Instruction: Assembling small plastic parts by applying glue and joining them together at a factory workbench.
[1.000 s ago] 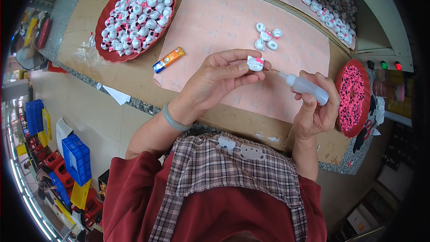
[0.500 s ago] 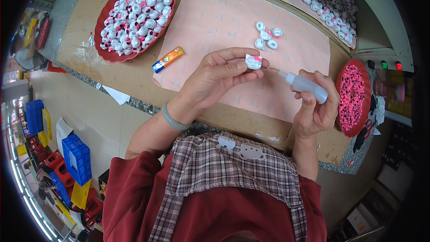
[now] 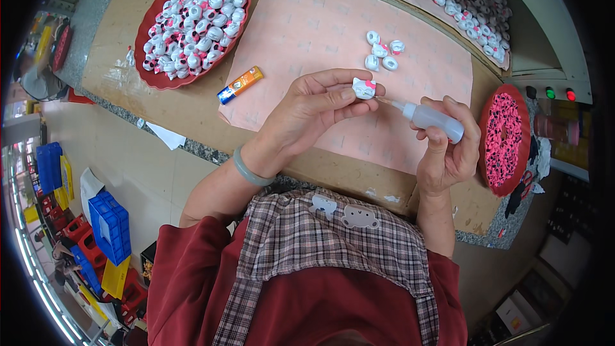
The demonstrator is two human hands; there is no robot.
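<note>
Between the hands, the left hand [image 3: 314, 106] pinches a small white cat charm [image 3: 364, 88] while the right hand [image 3: 448, 147] grips a glue bottle [image 3: 432, 119], nozzle touching it; gluing seems underway, needing a steady squeeze, with finished charms [image 3: 382, 52] beyond.

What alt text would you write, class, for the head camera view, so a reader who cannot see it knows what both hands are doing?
The left hand pinches a small white cat-face piece while the right hand aims a clear squeeze bottle with its thin nozzle at it, above a pink mat. A red tray of similar pieces, four loose pieces and a red dish of pink bits lie around.
</note>
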